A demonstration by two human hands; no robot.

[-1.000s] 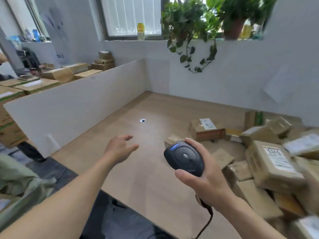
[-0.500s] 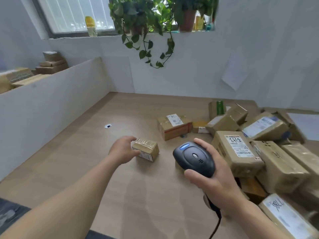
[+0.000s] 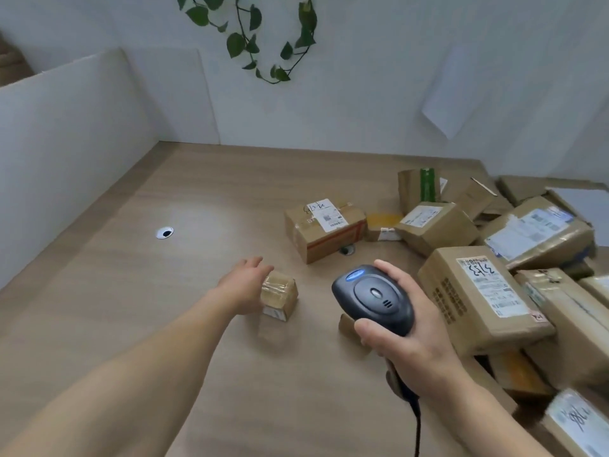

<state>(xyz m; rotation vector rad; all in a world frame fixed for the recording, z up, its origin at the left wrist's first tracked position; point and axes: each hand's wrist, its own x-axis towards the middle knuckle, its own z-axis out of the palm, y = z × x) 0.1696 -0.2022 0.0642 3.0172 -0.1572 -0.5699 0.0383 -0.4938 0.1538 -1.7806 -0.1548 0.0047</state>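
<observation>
The left hand (image 3: 245, 285) grips a small tape-wrapped brown cardboard box (image 3: 280, 291); the right hand (image 3: 412, 344) holds a black oval barcode scanner (image 3: 372, 298).

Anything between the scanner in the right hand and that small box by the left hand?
Nothing visible: only bare table separates the scanner from the small box at the left hand. The other parcels lie farther back and to the right.

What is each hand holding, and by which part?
The right hand grips the scanner around its head. The left hand touches the left side of the small box; a grip cannot be told.
</observation>
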